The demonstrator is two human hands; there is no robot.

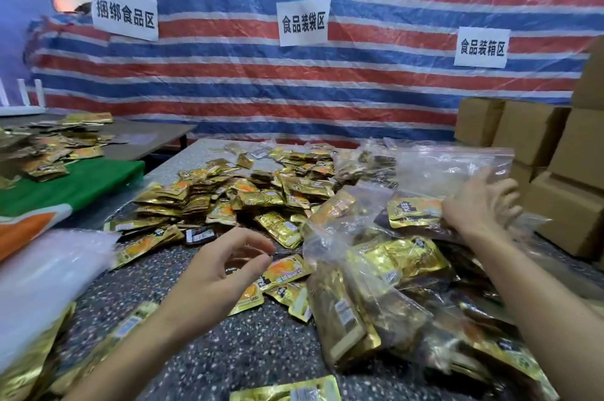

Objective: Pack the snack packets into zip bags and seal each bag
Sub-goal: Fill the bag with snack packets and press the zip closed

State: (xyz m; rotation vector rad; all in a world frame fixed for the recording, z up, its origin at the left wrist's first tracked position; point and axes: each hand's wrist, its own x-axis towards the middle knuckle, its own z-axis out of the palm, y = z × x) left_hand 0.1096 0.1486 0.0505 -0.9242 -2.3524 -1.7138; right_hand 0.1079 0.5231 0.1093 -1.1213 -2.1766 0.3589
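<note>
Fill step, I'd say: left hand (219, 273) fingers half-curled, empty, just over a loose gold snack packet (287, 270) on the bench (235, 351), right hand (483, 204) fingers splayed against a clear zip bag (451, 165); next needs a packet pinch and the bag mouth held open.

The tarp (327, 90) at 12 o'clock is striped in red, blue and white. The three signs (304, 23) on it are printed in black characters on white. The packets (228, 201) at the centre are coloured gold, marked with orange patches and black. The table (261, 345) at 6 o'clock is speckled, dark grey flecked with white. The cloth (65, 188) at 9 o'clock is coloured green and orange. The boxes (536, 129) at 3 o'clock are plain brown. The bags (441, 168) are clear, edged with a reddish line.
</note>
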